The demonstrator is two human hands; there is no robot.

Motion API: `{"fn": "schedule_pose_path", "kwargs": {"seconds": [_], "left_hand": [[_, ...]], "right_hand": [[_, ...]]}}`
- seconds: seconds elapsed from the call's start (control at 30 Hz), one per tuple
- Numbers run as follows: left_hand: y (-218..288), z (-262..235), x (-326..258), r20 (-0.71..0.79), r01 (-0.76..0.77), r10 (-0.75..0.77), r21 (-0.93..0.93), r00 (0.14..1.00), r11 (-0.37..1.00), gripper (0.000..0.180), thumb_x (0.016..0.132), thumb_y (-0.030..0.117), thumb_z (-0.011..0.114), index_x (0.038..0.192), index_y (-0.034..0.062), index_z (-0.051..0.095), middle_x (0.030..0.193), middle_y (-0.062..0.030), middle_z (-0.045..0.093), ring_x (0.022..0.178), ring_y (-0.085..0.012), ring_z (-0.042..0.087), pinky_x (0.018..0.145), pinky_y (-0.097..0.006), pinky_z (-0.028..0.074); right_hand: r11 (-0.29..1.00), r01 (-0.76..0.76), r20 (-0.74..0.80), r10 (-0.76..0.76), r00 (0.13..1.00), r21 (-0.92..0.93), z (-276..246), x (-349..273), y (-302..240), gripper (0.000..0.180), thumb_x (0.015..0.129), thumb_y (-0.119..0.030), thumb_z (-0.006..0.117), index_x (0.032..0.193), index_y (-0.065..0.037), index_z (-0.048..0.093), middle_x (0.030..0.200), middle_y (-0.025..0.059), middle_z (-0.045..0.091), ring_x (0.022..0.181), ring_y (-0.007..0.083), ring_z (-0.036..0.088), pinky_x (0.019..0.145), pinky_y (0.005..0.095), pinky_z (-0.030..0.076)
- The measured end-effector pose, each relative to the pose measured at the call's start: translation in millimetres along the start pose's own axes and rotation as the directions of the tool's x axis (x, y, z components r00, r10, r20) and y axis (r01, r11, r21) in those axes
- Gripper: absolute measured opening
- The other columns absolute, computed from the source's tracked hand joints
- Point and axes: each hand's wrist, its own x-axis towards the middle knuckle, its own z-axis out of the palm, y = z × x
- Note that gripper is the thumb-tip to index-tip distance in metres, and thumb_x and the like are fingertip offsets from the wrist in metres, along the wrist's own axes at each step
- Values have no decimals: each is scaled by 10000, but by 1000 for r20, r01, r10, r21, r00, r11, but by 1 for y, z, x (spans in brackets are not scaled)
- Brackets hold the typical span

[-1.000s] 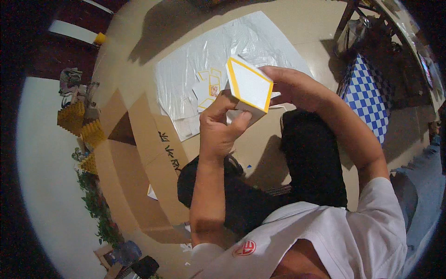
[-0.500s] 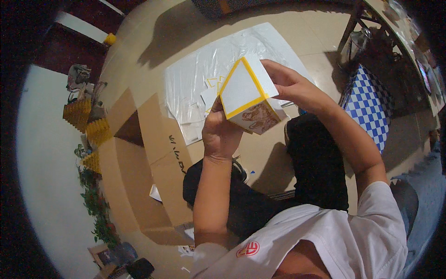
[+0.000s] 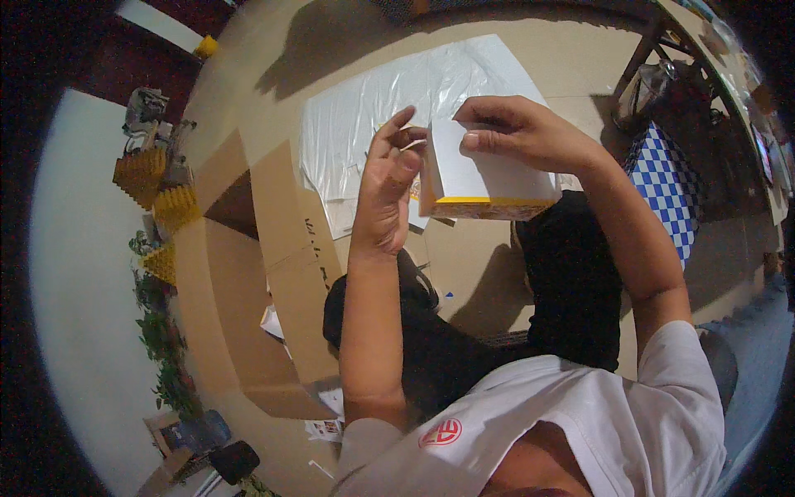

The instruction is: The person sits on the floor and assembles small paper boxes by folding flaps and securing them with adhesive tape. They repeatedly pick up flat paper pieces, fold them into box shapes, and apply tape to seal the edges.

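Note:
A small white paper box [image 3: 495,166] with yellow edging and a brown picture on its lower side is in front of me, tilted. My right hand [image 3: 517,137] grips its upper right part, thumb on the white face. My left hand [image 3: 389,170] is beside the box's left edge, its fingers apart and partly curled. A thin white sliver [image 3: 412,145] shows at those fingertips; whether it is loose or part of the box, I cannot tell. Beyond the hands, a white sheet under clear plastic [image 3: 348,116] lies on the floor, with paper pieces on it partly hidden by my left hand.
An opened brown cardboard box [image 3: 224,306] stands to my left. Past it are yellow slatted pieces [image 3: 142,174] and green plants [image 3: 166,340] along a white surface. A blue-and-white checkered item [image 3: 662,186] rests at the right, near a dark table leg [image 3: 638,62].
The box has turned, so a plain white face shows instead of the yellow-framed one. My left hand has come off its lower left side and risen, fingers spreading. My right hand keeps its hold.

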Motion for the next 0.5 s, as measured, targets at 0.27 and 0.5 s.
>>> {"fn": "schedule_pose_path", "kwargs": {"seconds": [0.27, 0.5], "left_hand": [[-10, 13, -3, -127, 180, -211, -222, 969, 958, 363, 831, 102, 707, 1119, 28, 499, 1000, -37, 537, 922, -129, 538, 851, -266, 434], [-25, 6, -2, -169, 169, -208, -218, 963, 961, 285, 863, 125, 670, 1102, 70, 523, 1021, -37, 592, 968, -150, 567, 888, -315, 435]], "right_hand": [[997, -68, 45, 70, 997, -35, 3, 10, 13, 269, 906, -285, 635, 989, -34, 588, 848, 7, 586, 818, 92, 523, 730, 254, 443], [996, -92, -27, 92, 995, -14, 4, 5, 24, 260, 892, -265, 652, 1027, -48, 604, 935, 21, 610, 914, 108, 553, 830, 269, 457]]}}
